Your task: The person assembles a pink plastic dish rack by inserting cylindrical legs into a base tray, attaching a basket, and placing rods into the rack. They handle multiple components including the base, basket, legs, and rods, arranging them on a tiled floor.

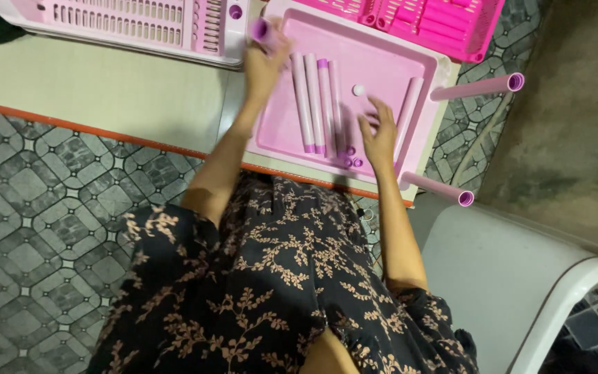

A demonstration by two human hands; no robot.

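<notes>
A light pink plastic tray (382,59) lies on a pale mat, with several pink tubes (315,104) lying side by side inside it. My left hand (266,64) is shut on a pink tube (261,29) with a purple end at the tray's far left corner. My right hand (380,131) hovers over the tray's middle with fingers spread, close to small purple caps (351,159) and a white round cap (358,90). Two more tubes stand fitted at the tray's right corners, one far (479,87) and one near (437,188).
A pale pink slotted basket piece (126,24) lies at the far left and a bright pink slotted one (423,21) at the far right. The mat (105,90) has an orange border. A white plastic chair (506,277) stands at the right on patterned tiles.
</notes>
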